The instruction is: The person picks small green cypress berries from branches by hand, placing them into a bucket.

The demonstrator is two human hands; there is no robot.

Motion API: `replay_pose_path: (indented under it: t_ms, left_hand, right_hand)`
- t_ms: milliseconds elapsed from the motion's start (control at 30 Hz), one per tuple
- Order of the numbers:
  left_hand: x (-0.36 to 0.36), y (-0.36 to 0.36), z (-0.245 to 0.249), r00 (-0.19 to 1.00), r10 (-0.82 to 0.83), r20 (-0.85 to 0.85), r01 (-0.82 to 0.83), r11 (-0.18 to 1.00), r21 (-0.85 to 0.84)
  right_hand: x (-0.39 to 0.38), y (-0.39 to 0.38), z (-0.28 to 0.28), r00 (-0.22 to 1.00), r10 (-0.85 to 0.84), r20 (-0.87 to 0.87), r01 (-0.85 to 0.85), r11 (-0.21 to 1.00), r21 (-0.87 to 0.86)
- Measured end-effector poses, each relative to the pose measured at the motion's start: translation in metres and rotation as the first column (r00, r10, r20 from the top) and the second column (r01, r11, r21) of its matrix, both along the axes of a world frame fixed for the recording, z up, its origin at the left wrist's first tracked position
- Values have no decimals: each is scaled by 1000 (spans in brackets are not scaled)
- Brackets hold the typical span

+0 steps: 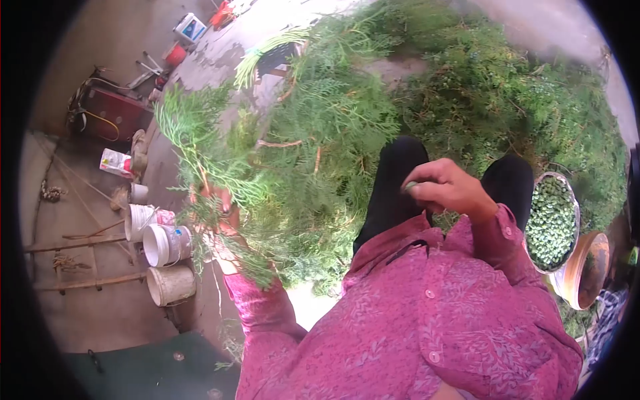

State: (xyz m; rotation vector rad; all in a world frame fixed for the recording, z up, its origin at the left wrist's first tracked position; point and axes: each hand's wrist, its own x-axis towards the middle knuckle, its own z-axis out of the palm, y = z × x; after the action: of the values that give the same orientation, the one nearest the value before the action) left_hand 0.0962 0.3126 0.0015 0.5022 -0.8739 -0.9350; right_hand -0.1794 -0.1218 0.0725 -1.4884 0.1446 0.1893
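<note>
My left hand (223, 217), partly covered by foliage, is closed on a leafy green branch (193, 160) that spreads up and down around it. Over my dark trousers, my right hand (450, 189) pinches a small green piece (411, 186) between thumb and fingers. To the right of my knee stands a round container (577, 220) filled with many small green pieces (550, 223). A large heap of green branches (467, 93) lies in front of my legs and reaches to the right.
At the left are several white buckets (167, 245), a dark red box (115, 115) and a ladder-like wooden frame (93, 282). A tan bucket (593, 270) stands beside the round container. A dark green surface (153, 370) fills the lower left.
</note>
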Motion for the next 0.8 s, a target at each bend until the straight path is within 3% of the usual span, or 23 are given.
replay_pose_path:
  t_ms: [67, 100, 167, 233, 267, 300, 333, 367, 400, 633, 700, 767, 800]
  left_hand:
    - [-17, -66, 120, 968, -243, -57, 249, 941, 231]
    - [-17, -60, 120, 969, -239, -54, 245, 940, 238]
    - [-16, -33, 104, 982, 177, -69, -172, 982, 72]
    - [-23, -21, 99, 818, 555, -153, -569, 819, -76]
    - [-24, -15, 100, 815, 559, -151, -573, 816, -71]
    - [-34, -22, 117, 605, 758, 243, -778, 628, -21]
    - [-47, -31, 135, 268, 756, 598, -917, 390, -81]
    - [-63, -44, 154, 48, 662, 748, -951, 260, -170]
    - [-67, -41, 162, 46, 658, 751, -953, 254, -165]
    - [-43, 11, 208, -414, 406, 815, -876, 68, -478]
    - [-45, 48, 229, -371, 454, 810, -899, 42, -435]
    - [-46, 42, 224, -598, 452, 662, -798, -256, -546]
    - [-42, 38, 217, -567, 489, 663, -817, -231, -528]
  right_hand:
    - [-6, -8, -12, 999, -38, -20, 40, 996, 83]
    - [-8, -10, -17, 995, -80, -54, 87, 984, 154]
    - [-10, -12, -22, 994, -96, -53, 103, 981, 163]
    - [-12, -12, -27, 992, -115, -57, 123, 979, 163]
    - [-12, -12, -28, 992, -110, -59, 118, 979, 167]
    - [-13, -11, -29, 991, -116, -61, 125, 978, 170]
    - [-13, -10, -31, 991, -120, -64, 130, 976, 174]
    - [-13, -10, -33, 991, -113, -68, 124, 976, 180]
    - [-12, -10, -36, 992, -108, -69, 119, 976, 183]
    - [-21, -16, -40, 976, -170, -135, 192, 967, 170]
    - [-28, -22, -44, 965, -218, -148, 242, 955, 171]
    - [-37, -30, -51, 943, -281, -179, 309, 938, 157]
    - [-43, -36, -53, 927, -324, -189, 351, 927, 134]
